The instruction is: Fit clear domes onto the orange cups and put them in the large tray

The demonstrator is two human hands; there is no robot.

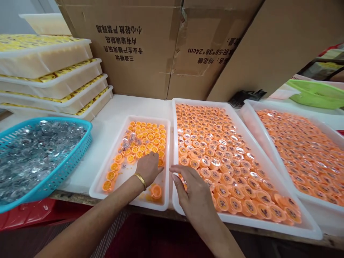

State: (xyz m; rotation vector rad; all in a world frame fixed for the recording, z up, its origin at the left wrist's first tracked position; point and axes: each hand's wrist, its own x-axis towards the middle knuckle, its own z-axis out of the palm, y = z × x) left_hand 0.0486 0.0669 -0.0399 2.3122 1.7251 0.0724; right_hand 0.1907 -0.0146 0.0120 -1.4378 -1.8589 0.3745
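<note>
Basket [67, 172]: nine o'clock, probably placed for left-side reach. Small tray [168, 143]: central, likely to contain the cups [150, 136]. Left hand [149, 168]: grip curled downward; contents cannot be told. Cups lie at its fingertips, ten to one o'clock. Right hand [193, 190]: grip parted, nothing visible inside; large tray [268, 227] at three o'clock.

Counted along tabletop's [110, 109] near edge: three white trays [122, 176] of orange cups [156, 191], one blue basket [60, 177] farther left. Toward far left: four stacked trays [61, 59], one more behind. Toward far right: one green basket [317, 95]. Two hands [147, 167]. Cups, clear pieces [45, 143]: too many to count (single cup apart in smallest tray's near right corner).
</note>
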